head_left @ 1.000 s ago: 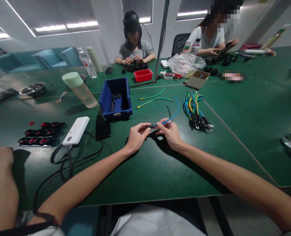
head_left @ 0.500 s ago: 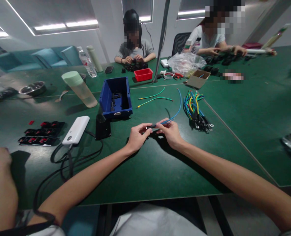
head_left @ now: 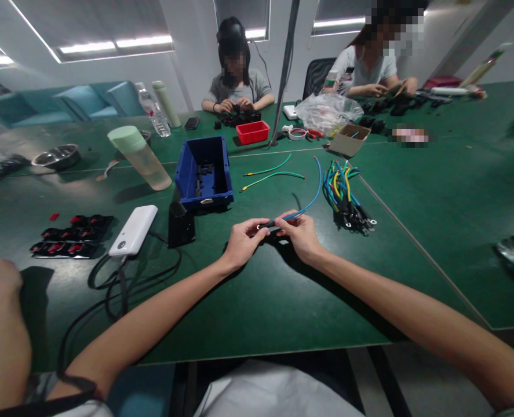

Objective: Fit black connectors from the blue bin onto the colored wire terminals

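A broad green table (head_left: 257, 301) fills a lit room where two other people work along its far edge. Near the middle of the near edge, the left hand (head_left: 241, 243) and right hand (head_left: 300, 234) both pinch a blue wire (head_left: 311, 200), fingers closed on its dark end. Bare surface lies before the hands and toward the right edge; a blue bin (head_left: 204, 174) and a wire bundle (head_left: 341, 194) flank them farther back.
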Demonstrator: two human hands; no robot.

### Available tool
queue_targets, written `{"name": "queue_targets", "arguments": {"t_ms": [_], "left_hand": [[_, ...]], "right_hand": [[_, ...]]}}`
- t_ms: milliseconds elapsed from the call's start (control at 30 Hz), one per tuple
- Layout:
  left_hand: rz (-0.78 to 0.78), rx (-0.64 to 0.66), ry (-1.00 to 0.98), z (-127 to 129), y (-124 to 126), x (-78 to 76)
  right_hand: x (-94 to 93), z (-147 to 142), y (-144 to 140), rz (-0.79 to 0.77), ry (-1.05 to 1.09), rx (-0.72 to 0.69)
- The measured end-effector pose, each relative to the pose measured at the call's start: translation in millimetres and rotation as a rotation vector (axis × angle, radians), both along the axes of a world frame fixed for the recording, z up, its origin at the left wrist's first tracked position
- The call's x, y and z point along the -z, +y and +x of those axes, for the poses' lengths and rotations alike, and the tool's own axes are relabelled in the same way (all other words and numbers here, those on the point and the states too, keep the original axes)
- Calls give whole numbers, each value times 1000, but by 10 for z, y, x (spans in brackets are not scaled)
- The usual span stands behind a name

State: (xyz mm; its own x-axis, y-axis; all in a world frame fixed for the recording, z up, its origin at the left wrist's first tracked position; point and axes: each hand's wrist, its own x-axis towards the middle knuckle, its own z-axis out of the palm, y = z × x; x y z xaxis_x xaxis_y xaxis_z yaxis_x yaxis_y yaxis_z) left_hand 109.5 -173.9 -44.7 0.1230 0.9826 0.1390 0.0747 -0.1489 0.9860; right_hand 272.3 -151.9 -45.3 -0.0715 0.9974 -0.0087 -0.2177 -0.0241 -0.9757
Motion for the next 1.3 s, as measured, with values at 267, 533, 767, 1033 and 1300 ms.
{"name": "queue_targets", "arguments": {"t_ms": [267,533,767,1033,1300], "left_hand": [[21,19,21,-6,9,15],[139,0,177,-20,-9,23],[501,-42,447,-44,-17,-79],[700,-85,818,-41,-87,-80],[494,-111,604,31,-162,-115]], "right_hand": [[-22,-6,-2,12,-37,17],[-22,-4,-4,18,-52,25],[-23,-20,-16,19,-92,26],[-13,-23,1,96,-161,6],[-75,-16,0,204,-206,-102]]}}
